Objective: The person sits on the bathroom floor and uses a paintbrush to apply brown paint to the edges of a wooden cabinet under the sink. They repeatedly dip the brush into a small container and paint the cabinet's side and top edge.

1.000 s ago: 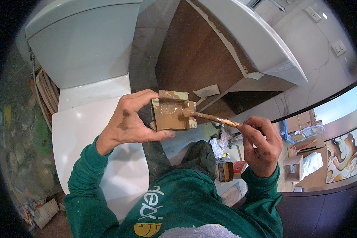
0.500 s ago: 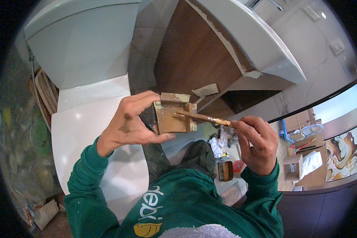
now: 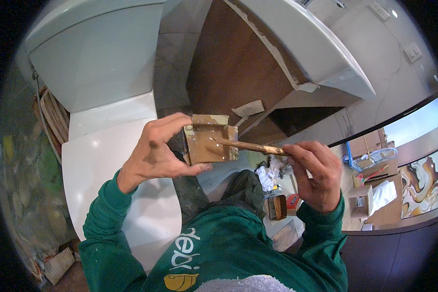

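- Head view: I find the small open box (image 3: 233, 152) at the middle, held up between the person's two hands, its inside coated in wet, glossy brown paint (image 3: 200, 147).
- I see the left hand (image 3: 153, 151) gripping the box from its left side, fingers bent at the upper corner and thumb stretched along the lower edge, pinching it between them.
- On my feed the right hand (image 3: 316, 170) pinches the brush (image 3: 258, 147) near the end of its handle, fingers pressed together on it; the brush's far end reaches into the box and touches the paint.
- Left of the box, I have a white toilet (image 3: 117, 194) with its lid down, below the left hand.
- Beyond the box stands a brown cabinet (image 3: 238, 63) under a white washbasin (image 3: 321, 44), a torn pale strip (image 3: 248, 108) stuck to its side.
- Below the right hand, I make out an open tin (image 3: 277, 208) beside a red box (image 3: 292, 201).
- Farther right, I see a white bag (image 3: 383, 198).
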Available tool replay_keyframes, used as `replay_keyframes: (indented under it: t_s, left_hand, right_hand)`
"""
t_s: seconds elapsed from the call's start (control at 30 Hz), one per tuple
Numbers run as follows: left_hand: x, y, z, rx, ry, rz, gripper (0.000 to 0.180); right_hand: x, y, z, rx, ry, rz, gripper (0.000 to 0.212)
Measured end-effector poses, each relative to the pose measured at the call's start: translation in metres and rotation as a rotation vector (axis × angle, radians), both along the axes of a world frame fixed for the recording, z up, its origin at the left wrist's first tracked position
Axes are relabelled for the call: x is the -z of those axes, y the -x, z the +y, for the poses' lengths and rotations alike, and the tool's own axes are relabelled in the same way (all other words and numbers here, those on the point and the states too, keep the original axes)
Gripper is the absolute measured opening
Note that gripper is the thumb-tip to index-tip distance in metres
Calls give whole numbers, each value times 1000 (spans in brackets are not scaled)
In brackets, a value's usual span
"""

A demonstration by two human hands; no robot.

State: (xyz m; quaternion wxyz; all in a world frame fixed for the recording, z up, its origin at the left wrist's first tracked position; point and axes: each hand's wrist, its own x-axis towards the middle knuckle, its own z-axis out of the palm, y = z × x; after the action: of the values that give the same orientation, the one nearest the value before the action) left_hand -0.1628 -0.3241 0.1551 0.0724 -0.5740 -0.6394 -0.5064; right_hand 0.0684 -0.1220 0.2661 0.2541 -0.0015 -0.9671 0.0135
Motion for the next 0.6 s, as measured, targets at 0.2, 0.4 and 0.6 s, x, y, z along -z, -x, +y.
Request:
replay_keyframes:
  t_s: [0.2, 0.4, 0.6]
  left_hand:
    - [-1, 0, -2, 36, -16, -6, 66]
    - [0, 2, -1, 30, -20, -7, 67]
    - [3, 1, -1, 18, 3, -10, 67]
  right_hand:
    - [4, 2, 6, -14, 21, -80, 26]
    - [2, -8, 12, 10, 3, -72, 23]
    - [-2, -12, 12, 14, 156, -38, 26]
